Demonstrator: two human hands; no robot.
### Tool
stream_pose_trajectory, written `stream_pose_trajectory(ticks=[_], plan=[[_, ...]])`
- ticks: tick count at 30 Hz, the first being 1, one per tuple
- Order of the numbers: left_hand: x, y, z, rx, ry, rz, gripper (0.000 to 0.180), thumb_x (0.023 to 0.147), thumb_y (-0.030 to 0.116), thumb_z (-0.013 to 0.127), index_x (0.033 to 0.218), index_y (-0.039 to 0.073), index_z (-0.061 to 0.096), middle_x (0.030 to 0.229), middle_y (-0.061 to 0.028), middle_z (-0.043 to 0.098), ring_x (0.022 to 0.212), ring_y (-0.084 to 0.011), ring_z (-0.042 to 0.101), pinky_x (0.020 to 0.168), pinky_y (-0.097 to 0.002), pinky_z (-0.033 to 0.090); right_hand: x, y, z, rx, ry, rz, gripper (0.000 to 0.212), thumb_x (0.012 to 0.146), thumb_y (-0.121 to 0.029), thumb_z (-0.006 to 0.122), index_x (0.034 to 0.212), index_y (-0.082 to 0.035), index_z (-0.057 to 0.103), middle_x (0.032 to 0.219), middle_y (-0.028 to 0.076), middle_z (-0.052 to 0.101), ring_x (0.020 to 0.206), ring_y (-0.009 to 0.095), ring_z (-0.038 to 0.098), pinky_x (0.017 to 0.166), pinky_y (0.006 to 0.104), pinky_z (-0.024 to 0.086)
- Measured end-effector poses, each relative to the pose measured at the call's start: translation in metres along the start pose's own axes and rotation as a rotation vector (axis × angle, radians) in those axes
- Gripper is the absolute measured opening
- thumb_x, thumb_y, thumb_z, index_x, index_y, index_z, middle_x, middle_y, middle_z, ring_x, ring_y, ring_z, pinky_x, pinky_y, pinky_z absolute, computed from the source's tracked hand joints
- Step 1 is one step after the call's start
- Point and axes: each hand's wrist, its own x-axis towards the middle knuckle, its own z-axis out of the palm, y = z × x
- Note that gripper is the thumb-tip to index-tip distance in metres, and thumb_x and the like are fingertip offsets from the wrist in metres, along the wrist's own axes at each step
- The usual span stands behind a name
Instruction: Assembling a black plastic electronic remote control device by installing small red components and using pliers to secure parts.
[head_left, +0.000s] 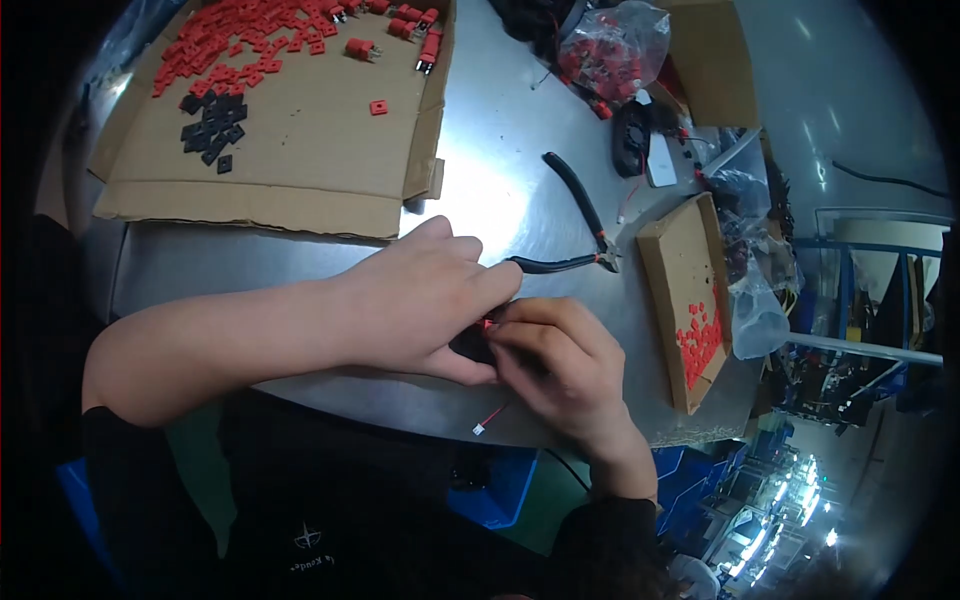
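My left hand (425, 300) and my right hand (560, 370) meet over the metal table (480, 180) near its front edge. Together they pinch a small black part (470, 346) with a red piece (488, 324) at its top. Most of the part is hidden by my fingers. A thin red wire with a white plug (488, 420) trails from under my right hand toward the table edge. Black-handled cutters (575, 225) lie just beyond my hands, jaws pointing right.
A flat cardboard tray (300, 150) at the back left holds several red and black small parts. A smaller cardboard tray (680, 290) with red parts sits at the right. A clear bag of red parts (615, 50) and black clutter lie at the back.
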Motion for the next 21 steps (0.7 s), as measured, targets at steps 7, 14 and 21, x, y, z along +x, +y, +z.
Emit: stream_pose_trajectory(ticks=[7, 14, 21], plan=[[-0.009, 0.0, 0.002, -0.041, 0.03, -0.049, 0.061, 0.082, 0.054, 0.078, 0.11, 0.005, 0.056, 0.092, -0.0152, 0.067, 0.091, -0.0364, 0.066, 0.083, -0.0471, 0.046, 0.008, -0.004, 0.015, -0.054, 0.07, 0.019, 0.029, 0.074, 0.004, 0.08, 0.101, -0.003, 0.072, 0.103, 0.013, 0.07, 0.09, 0.031, 0.069, 0.076, 0.0372, 0.057], [0.051, 0.002, 0.059, -0.062, 0.069, 0.078, 0.08, 0.068, 0.058, 0.082, 0.118, 0.001, 0.055, 0.093, -0.0169, 0.068, 0.09, -0.0377, 0.064, 0.083, -0.0465, 0.043, -0.033, 0.006, 0.001, -0.083, 0.143, -0.048, 0.022, 0.08, 0.006, 0.074, 0.101, -0.001, 0.071, 0.102, 0.017, 0.069, 0.096, 0.035, 0.069, 0.083, 0.0409, 0.056], [0.034, -0.024, 0.056, 0.028, 0.056, -0.004, 0.076, 0.072, 0.054, 0.083, 0.118, 0.001, 0.052, 0.092, -0.0164, 0.068, 0.091, -0.0364, 0.064, 0.089, -0.0439, 0.041, -0.01, 0.002, 0.005, -0.078, 0.092, -0.08, 0.024, 0.089, 0.0, 0.074, 0.113, -0.001, 0.072, 0.107, 0.021, 0.072, 0.098, 0.038, 0.07, 0.088, 0.0421, 0.057]])
